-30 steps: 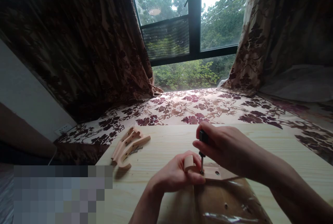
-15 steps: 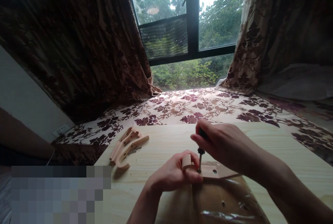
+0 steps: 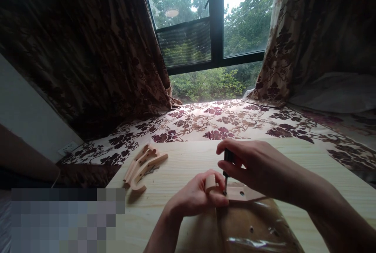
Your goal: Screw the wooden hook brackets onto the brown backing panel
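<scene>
At the far edge of the brown slab (image 3: 239,221), the left grip (image 3: 192,194) clasped the wooden hook (image 3: 234,193) while the right grip (image 3: 258,168) pinched the screwdriver (image 3: 228,158), best kept square and pressed firmly.

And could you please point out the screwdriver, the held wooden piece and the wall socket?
Screwdriver (image 3: 228,156), head view: on its black handle.
Held wooden piece (image 3: 234,193), head view: on its flat part.
Wall socket (image 3: 68,148), head view: on its faceplate.

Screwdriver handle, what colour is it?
The screwdriver handle is black, best seen in the head view.
</scene>
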Available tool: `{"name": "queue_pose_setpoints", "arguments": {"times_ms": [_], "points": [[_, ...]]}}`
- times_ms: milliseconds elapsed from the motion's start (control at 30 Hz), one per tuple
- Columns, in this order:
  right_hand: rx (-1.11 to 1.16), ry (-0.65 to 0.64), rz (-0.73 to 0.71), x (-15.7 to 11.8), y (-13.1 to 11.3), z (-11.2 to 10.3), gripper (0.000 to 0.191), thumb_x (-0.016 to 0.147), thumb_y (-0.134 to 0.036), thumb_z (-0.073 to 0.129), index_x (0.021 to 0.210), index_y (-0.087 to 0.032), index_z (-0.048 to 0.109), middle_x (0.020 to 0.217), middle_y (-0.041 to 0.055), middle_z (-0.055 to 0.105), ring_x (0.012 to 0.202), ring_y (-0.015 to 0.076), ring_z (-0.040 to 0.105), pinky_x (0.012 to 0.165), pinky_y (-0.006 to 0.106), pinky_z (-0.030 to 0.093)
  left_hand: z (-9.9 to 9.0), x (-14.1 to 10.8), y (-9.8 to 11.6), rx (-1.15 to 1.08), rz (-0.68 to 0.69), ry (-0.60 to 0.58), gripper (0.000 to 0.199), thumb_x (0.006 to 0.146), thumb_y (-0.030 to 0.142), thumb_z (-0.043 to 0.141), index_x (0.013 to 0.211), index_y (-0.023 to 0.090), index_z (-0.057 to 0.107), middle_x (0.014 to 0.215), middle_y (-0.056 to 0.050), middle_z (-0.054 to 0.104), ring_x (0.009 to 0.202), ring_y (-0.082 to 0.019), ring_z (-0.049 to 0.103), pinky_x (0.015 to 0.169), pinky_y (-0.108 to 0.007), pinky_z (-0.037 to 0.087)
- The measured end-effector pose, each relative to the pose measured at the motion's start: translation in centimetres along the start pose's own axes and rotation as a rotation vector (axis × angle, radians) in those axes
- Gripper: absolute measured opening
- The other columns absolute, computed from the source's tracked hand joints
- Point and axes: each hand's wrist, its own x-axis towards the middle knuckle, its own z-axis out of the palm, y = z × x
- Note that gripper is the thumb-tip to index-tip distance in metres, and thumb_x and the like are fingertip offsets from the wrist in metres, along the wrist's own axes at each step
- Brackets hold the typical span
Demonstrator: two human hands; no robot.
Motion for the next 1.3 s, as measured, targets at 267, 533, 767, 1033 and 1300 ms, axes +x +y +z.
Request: {"name": "queue_pose_setpoints", "arguments": {"times_ms": [267, 533, 767, 1033, 1300], "points": [[-0.193, -0.266, -0.1, 1.3, -1.4, -3.0, 0.019, 0.089, -0.027, 0.052, 0.072, -0.019, 0.056, 0.059, -0.0026, 0.054, 0.051, 0.0098, 0.037, 0.049, 0.025, 0.025, -0.3, 0.0, -0.5, -0.008, 0.047, -0.003, 0.026, 0.064, 0.027, 0.077, 0.078, 0.016, 0.057, 0.069, 0.005, 0.049, 0.065, -0.011, 0.041, 0.06, -0.023, 0.032], [-0.349, -0.486, -0.151, 3.2, -3.8, -4.6, 0.007, 0.08, -0.016, 0.059, 0.079, -0.02, 0.065, 0.067, 0.0001, 0.061, 0.058, 0.0111, 0.046, 0.052, 0.024, 0.027, -0.4, 0.3, -0.9, -0.024, 0.08, -0.028, 0.033, 0.064, 0.034, 0.08, 0.082, 0.016, 0.06, 0.075, 0.002, 0.054, 0.072, -0.015, 0.05, 0.067, -0.026, 0.037], [-0.4, -0.455, -0.08, 2.8, -3.2, -4.3, 0.025, 0.089, -0.033, 0.05, 0.081, -0.015, 0.065, 0.065, 0.0043, 0.061, 0.053, 0.0115, 0.04, 0.049, 0.025, 0.024, -0.4, 0.5, -1.1, -0.043, 0.098, -0.023, 0.035, 0.061, 0.036, 0.082, 0.078, 0.016, 0.059, 0.073, 0.002, 0.054, 0.07, -0.014, 0.049, 0.067, -0.027, 0.038], [-0.341, -0.537, -0.149, 3.2, -3.7, -4.7, 0.013, 0.083, -0.019, 0.053, 0.085, -0.019, 0.065, 0.073, 0.0015, 0.063, 0.06, 0.0111, 0.046, 0.053, 0.023, 0.027, -0.4, 0.4, -0.9, -0.034, 0.097, -0.023, 0.035, 0.06, 0.036, 0.083, 0.08, 0.016, 0.061, 0.072, 0.002, 0.054, 0.07, -0.015, 0.049, 0.065, -0.027, 0.036], [-0.424, -0.484, -0.11, 2.7, -3.5, -4.4, 0.019, 0.086, -0.031, 0.053, 0.09, -0.016, 0.066, 0.063, 0.0011, 0.059, 0.05, 0.0107, 0.034, 0.047, 0.025, 0.022, -0.3, 0.4, -0.7, -0.023, 0.1, -0.033, 0.032, 0.063, 0.034, 0.08, 0.077, 0.016, 0.057, 0.068, 0.004, 0.046, 0.064, -0.011, 0.04, 0.061, -0.025, 0.031]]}}
